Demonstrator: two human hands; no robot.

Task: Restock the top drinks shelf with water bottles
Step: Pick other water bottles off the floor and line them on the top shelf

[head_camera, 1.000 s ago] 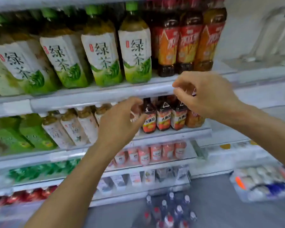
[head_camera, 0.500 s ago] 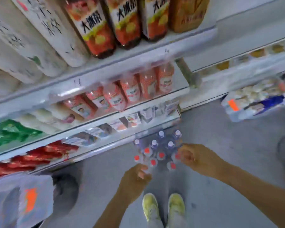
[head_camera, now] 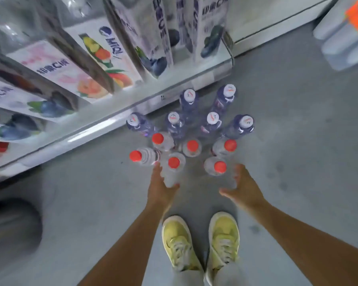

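Head view: you are bent over a cluster of water bottles (head_camera: 191, 133) standing on the grey floor (head_camera: 287, 124), just in front of the bottom shelf (head_camera: 116, 120).

Your left hand (head_camera: 160, 187) wraps its fingers around the near-left red-capped bottle (head_camera: 173, 169). Your right hand (head_camera: 241, 187) is spread wide beside the near-right red-capped bottle (head_camera: 217, 168); whether it touches is unclear. White-capped bottles (head_camera: 210, 122) stand behind. Your yellow shoes (head_camera: 201, 242) sit below, juice cartons (head_camera: 103, 56) above.
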